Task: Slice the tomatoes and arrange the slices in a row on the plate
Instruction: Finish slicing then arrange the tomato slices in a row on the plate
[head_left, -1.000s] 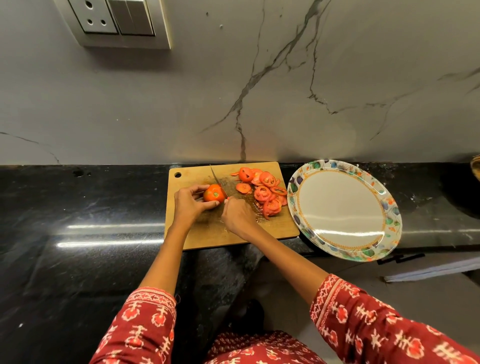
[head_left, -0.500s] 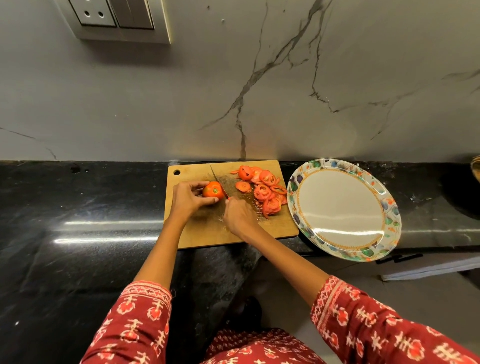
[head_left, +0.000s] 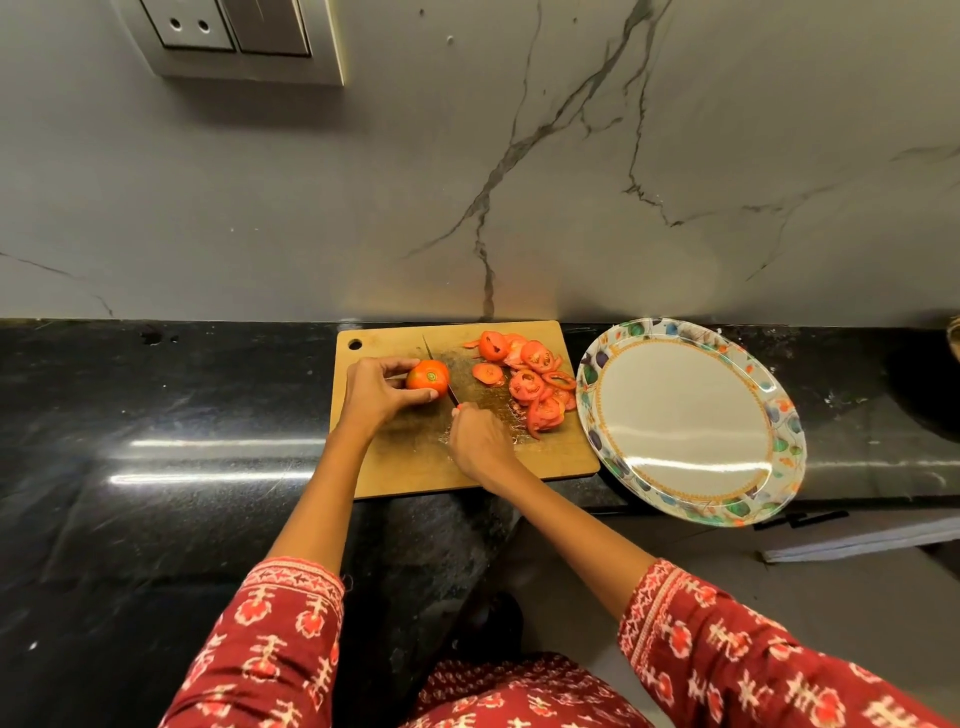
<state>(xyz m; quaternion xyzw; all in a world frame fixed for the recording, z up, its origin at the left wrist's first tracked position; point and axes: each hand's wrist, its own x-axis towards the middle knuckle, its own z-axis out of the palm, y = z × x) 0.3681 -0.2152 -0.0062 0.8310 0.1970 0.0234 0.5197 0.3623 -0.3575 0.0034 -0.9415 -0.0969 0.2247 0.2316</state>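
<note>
Slicing a whole tomato on the board.

On the rectangular wooden cutting board (head_left: 415, 467) on the glossy black stone counter (head_left: 156, 441), the left hand (head_left: 374, 395) curls around a round red-orange tomato (head_left: 427, 376), stem scar facing up. The right hand (head_left: 478, 441) is closed on the handle of a thin dark-bladed knife (head_left: 451, 391), whose blade lies against the tomato's 3 o'clock side. A pile of cut tomato slices (head_left: 530, 379) sits at the board's 2 o'clock corner. The oval white plate with a floral rim (head_left: 613, 457) rests just beside the board at 3 o'clock, holding no slices.
</note>
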